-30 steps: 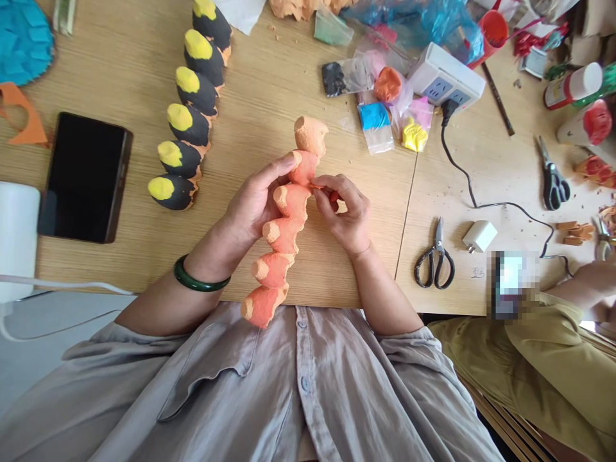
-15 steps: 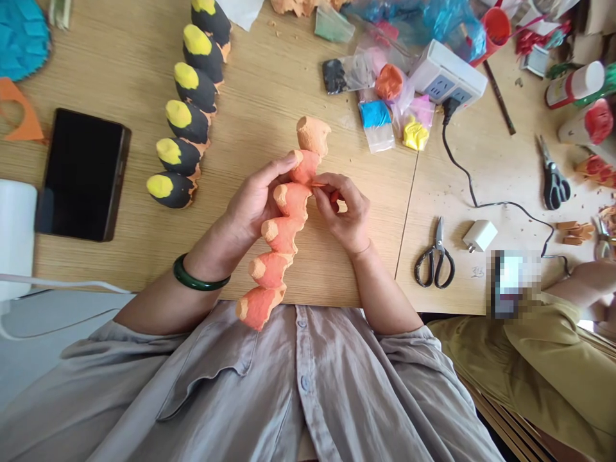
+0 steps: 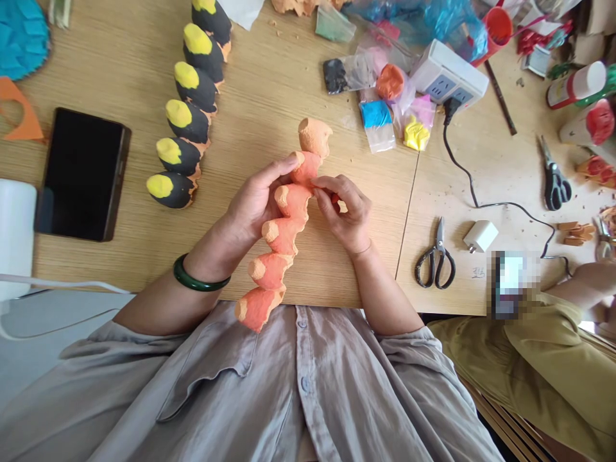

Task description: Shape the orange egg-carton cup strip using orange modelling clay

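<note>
A bumpy strip of joined cups (image 3: 282, 236) runs from above my hands down to my shirt. Most of its cups are coated reddish orange with pale tips; the top cup is bare pale orange. My left hand (image 3: 255, 199) grips the strip from the left, thumb on the second cup. At the strip's right edge, my right hand (image 3: 347, 208) pinches near the joint below that cup, with a bit of orange clay (image 3: 335, 199) partly hidden in its fingers. To the left lies a similar strip (image 3: 192, 125) in black with yellow tips.
A black phone-like device (image 3: 81, 174) lies left. Clay packets (image 3: 378, 115), a power strip (image 3: 450, 77) and its cable are at upper right. Scissors (image 3: 437, 256) and a white adapter (image 3: 480, 236) lie right. A person's knee and hand show at the far right.
The orange sliver at my right fingertips now barely shows, and those fingers press closer against the strip. The strip's top has shifted very slightly right.
</note>
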Available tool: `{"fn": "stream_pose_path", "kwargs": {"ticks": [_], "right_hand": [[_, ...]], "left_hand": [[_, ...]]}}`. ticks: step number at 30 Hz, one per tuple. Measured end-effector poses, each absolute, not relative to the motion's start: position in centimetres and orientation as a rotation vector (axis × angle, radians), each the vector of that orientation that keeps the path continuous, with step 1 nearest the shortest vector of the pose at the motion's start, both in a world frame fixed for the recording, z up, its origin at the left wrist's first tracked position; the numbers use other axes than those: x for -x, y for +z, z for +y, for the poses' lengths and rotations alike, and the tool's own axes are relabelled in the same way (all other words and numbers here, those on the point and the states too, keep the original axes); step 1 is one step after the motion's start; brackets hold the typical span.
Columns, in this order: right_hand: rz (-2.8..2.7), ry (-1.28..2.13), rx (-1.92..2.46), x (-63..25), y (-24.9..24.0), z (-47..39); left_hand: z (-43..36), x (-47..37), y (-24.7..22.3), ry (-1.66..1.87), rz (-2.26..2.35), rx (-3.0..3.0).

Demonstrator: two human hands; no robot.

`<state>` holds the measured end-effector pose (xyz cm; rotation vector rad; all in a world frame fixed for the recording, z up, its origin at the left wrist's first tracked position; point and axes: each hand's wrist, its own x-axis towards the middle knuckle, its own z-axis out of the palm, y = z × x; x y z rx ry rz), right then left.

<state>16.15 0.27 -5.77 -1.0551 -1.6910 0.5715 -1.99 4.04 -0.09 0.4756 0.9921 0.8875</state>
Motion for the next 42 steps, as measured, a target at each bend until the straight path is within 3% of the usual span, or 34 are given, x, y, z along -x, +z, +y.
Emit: {"fn": "stream_pose_path", "kwargs": {"ticks": [8,17,29,42], "right_hand": [[-1.728,0.427,0.939,-16.0,-5.8,0.6],[-1.708,0.53,0.866,-16.1,-5.1,0.6],[-2.038,-0.037,0.89,-17.8,-6.6,1.3],[-1.35,0.893,1.126,-15.9,-5.4,0.1]], "left_hand": [[3.6,1.6,1.3,0.939,0.917,-0.299],[3.5,1.4,1.6,0.882,0.877,-0.249],[3.5,1.3,2.1,0.905,0.927,-0.261],[3.6,2.3,2.4,0.829,0.864,-0.293]]}}
